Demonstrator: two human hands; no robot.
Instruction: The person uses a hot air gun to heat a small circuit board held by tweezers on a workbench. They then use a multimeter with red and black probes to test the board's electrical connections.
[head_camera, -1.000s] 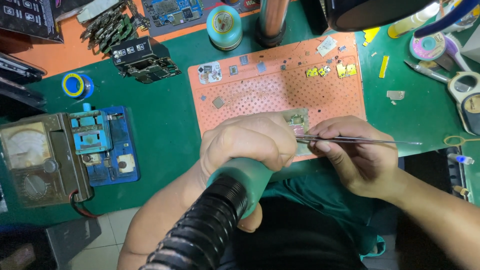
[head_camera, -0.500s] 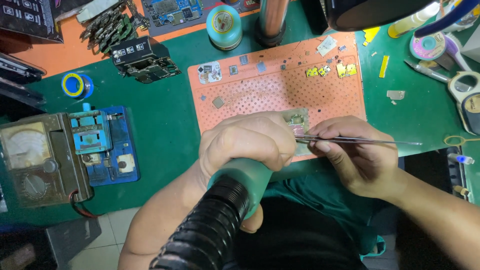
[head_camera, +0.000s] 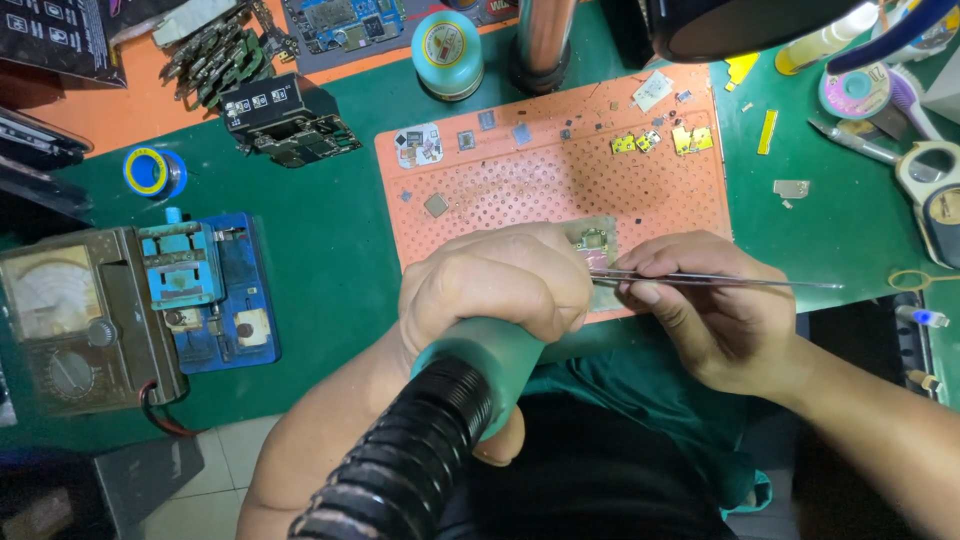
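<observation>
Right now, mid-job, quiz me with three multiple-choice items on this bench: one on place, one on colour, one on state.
1. Where does the small circuit board lie?
A. on the orange perforated mat
B. on the blue fixture
C. on the meter

2. What colour is the handle in the left hand?
A. red
B. green
C. white

3. What does the right hand hold?
A. nothing
B. scissors
C. tweezers

Key: 1 A, the board rests at the mat's near edge; 2 B, green body above a black ribbed hose; 3 C, fingers pinch the thin metal tweezers.

Electronics repair workshop: analog meter (head_camera: 60, 320), circuit boards (head_camera: 345, 22), perforated orange mat (head_camera: 530, 190).
</observation>
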